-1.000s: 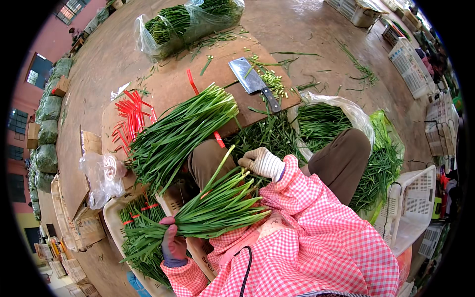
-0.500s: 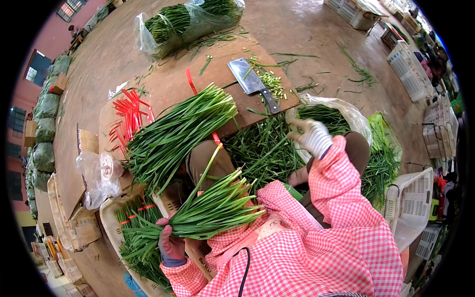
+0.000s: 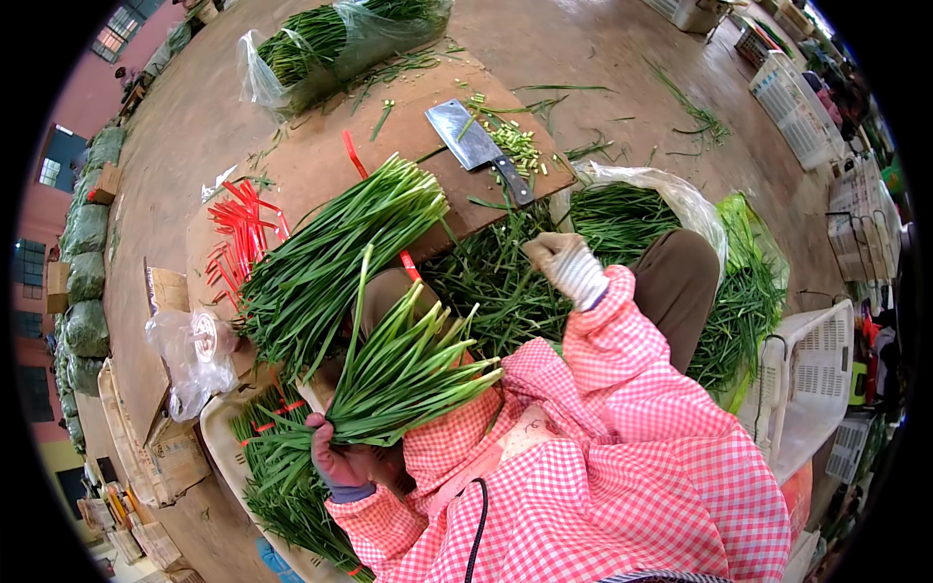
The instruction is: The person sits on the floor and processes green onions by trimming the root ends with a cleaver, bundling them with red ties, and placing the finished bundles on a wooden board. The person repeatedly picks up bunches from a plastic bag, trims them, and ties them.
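My left hand [image 3: 335, 455], in a purple glove, is closed round the leafy end of a bunch of garlic chives [image 3: 413, 374]. The pale cut ends fan out to the right above my lap. My right hand [image 3: 566, 264], in a pale glove with a striped cuff, has its fingers curled over a heap of loose chives [image 3: 501, 291]; what they hold, if anything, is hidden. A bigger chive bunch [image 3: 345, 257] lies across a red tape strip [image 3: 354, 154] on the wooden board [image 3: 311, 146]. More red strips [image 3: 238, 233] lie to its left.
A cleaver [image 3: 476, 141] rests on the board beside chopped stem ends [image 3: 515, 146]. Bagged chives [image 3: 340, 44] lie at the far edge. A crate [image 3: 219, 428] with tied bunches stands at left, near a tape roll [image 3: 206, 335]. Chive sacks [image 3: 748, 282] and a white crate [image 3: 807, 389] are at right.
My right hand has moved slightly left and its fingers have curled in. The bunch in my left hand has tilted, its cut ends now higher. The whole view has shifted slightly.
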`<state>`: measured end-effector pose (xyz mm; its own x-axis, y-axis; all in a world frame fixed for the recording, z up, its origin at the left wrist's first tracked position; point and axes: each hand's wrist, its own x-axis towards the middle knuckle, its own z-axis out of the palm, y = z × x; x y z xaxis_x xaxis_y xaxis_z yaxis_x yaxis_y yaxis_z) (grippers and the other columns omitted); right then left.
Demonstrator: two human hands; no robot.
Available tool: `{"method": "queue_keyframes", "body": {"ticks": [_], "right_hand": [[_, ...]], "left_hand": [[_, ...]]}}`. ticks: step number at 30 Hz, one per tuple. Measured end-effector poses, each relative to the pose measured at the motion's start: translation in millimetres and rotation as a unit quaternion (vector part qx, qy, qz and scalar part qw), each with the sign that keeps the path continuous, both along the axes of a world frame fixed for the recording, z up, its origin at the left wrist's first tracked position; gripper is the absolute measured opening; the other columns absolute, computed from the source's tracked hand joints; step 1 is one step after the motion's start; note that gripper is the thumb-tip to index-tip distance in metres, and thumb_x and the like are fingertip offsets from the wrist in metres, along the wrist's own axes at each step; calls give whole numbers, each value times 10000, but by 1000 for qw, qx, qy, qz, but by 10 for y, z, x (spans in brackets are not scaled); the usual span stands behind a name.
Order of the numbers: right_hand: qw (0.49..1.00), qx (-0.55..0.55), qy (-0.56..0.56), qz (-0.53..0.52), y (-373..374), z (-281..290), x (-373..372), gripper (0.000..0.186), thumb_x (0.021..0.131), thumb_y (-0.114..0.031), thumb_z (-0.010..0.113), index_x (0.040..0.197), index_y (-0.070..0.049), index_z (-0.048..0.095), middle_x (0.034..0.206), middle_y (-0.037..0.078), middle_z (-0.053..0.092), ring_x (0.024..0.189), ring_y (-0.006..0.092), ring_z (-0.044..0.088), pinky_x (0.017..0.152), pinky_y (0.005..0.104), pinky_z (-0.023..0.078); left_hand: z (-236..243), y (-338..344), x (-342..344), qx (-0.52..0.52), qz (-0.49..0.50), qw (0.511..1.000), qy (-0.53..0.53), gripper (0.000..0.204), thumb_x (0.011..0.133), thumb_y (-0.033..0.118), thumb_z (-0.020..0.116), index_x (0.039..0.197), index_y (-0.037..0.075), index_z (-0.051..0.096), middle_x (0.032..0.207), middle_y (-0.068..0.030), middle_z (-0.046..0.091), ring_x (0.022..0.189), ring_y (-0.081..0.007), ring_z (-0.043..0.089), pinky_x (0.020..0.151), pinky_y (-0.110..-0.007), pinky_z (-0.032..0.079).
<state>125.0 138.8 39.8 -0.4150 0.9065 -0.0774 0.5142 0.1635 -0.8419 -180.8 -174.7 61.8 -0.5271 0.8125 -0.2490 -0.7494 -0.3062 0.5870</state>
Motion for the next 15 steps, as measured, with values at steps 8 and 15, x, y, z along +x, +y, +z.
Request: {"method": "queue_keyframes", "body": {"ticks": [8, 15], "right_hand": [[978, -77, 82, 174, -536, 111, -313, 322, 821, -306, 648, 1007, -45, 677, 819, 118, 692, 744, 188, 671, 699, 296, 530], [953, -228, 139, 141, -692, -27, -528, 263, 798, -283, 670, 880, -37, 709, 721, 96, 679, 625, 140, 634, 597, 284, 508]], "left_hand": [[-70, 112, -20, 26, -20, 998, -47, 266, 855, 31, 477, 1101, 104, 550, 1192, -186, 585, 1078, -361, 575, 902, -535, 496], [-188, 102, 16, 52, -37, 996, -68, 315, 865, 40, 468, 1151, 107, 583, 1229, -189, 570, 1152, -363, 533, 943, -554, 456]]}}
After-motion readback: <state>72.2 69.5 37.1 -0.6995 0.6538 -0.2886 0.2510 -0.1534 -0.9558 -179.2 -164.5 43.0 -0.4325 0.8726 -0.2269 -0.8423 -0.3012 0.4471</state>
